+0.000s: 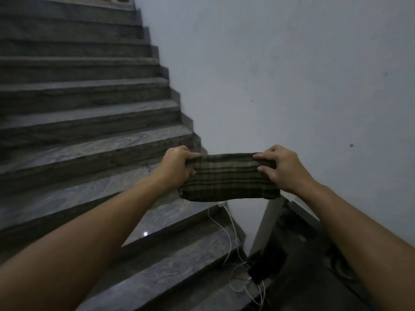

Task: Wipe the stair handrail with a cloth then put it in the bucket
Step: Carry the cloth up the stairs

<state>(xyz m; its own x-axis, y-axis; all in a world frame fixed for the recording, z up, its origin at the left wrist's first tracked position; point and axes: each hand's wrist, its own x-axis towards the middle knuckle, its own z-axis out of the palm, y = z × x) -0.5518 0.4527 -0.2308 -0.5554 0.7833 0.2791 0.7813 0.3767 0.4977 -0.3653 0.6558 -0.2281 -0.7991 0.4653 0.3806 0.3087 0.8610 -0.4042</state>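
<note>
The folded plaid cloth (pixel 229 177) hangs in the air between 2 hands, its long axis running left to right, level. The left hand (pixel 177 168) pinches its left end; the right hand (pixel 279 168) pinches its right end. Stairs (pixel 89 122) rise left of the cloth, a white cable (pixel 231 230) trails below it.

Both forearms run off the bottom edge. Cloth (pixel 228 177) ends tucked inside the left hand (pixel 176 168) and right hand (pixel 280 168) — its folds unreadable. White cord (pixel 229 234) starts behind the cloth, trails into a dark object (pixel 263 269) at the stair foot — too dim to identify. Steps (pixel 78 122) cut off left and top.
</note>
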